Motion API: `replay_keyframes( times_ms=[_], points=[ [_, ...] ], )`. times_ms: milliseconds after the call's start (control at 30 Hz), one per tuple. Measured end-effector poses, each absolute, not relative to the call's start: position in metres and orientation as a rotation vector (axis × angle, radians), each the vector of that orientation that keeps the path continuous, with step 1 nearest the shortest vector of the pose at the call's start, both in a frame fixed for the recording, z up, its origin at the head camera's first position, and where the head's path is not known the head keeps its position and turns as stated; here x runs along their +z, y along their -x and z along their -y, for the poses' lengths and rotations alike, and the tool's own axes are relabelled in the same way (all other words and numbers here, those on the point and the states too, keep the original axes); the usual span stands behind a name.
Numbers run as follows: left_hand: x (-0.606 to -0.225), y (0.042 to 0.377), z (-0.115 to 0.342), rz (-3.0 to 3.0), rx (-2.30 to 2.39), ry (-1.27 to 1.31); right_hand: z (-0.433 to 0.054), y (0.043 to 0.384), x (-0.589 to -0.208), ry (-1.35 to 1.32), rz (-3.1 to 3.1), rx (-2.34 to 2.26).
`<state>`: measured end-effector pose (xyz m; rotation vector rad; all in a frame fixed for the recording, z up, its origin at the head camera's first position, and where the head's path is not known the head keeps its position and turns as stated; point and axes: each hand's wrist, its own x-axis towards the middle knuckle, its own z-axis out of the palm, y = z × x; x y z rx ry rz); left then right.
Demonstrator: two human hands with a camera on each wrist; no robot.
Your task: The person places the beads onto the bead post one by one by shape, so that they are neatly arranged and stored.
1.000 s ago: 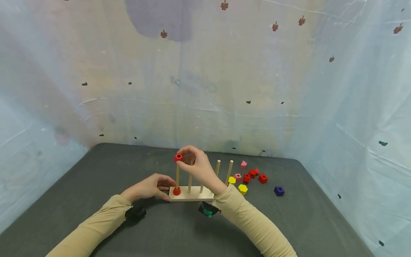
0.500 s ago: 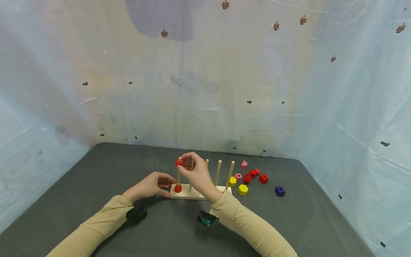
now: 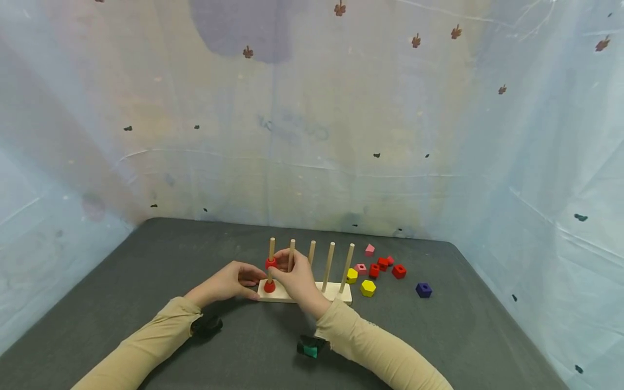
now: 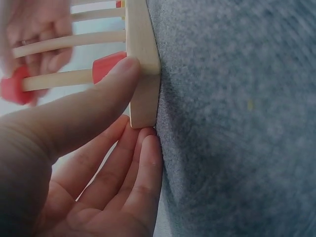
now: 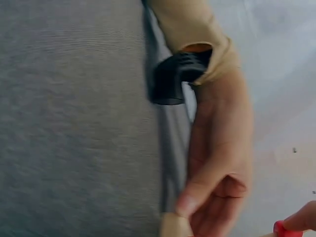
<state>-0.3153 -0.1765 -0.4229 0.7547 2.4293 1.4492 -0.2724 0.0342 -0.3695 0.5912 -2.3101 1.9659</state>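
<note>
A pale wooden peg stand (image 3: 336,292) with several upright pegs stands on the table. My left hand (image 3: 226,283) grips its left end; in the left wrist view the thumb lies on the wood beside a red bead (image 4: 106,66), with the fingers against the end face. That lower red bead (image 3: 270,287) sits at the foot of the leftmost peg. My right hand (image 3: 299,281) pinches a second red bead (image 3: 271,264), threaded around the same peg about halfway up. Part of the base and the lower pegs are hidden behind the right hand.
Right of the stand lie loose beads: yellow hexagonal ones (image 3: 368,288), several red ones (image 3: 398,271), pink ones (image 3: 370,249) and a dark purple cube (image 3: 424,290). The dark grey table (image 3: 234,352) ends at a pale curtain (image 3: 312,135).
My right hand has brought the second red bead from the top of the leftmost peg down to about its middle. The left hand stays at the stand's end.
</note>
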Motion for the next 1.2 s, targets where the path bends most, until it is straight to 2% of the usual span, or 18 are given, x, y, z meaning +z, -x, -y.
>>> replay_keyframes(
  times_ms=[133, 367, 600, 833, 1200],
  points=[
    [-0.422, 0.314, 0.177, -2.407, 1.468, -0.766, -0.033, 0.285, -0.399, -0.536, 2.353, 2.005],
    [-0.419, 0.313, 0.176, -2.413, 1.451, -0.779, -0.032, 0.283, -0.411, -0.486, 2.436, 1.951],
    [-0.42, 0.314, 0.176, -2.424, 1.445, -0.774, -0.035, 0.281, -0.411, -0.526, 2.459, 1.913],
    [-0.422, 0.313, 0.175, -2.427, 1.449, -0.733, -0.052, 0.276, -0.416, -0.686, 2.521, 1.815],
    [-0.424, 0.316, 0.176, -2.445, 1.449, -0.714, -0.086, 0.252, -0.395, -0.829, 2.493, 1.64]
  ],
)
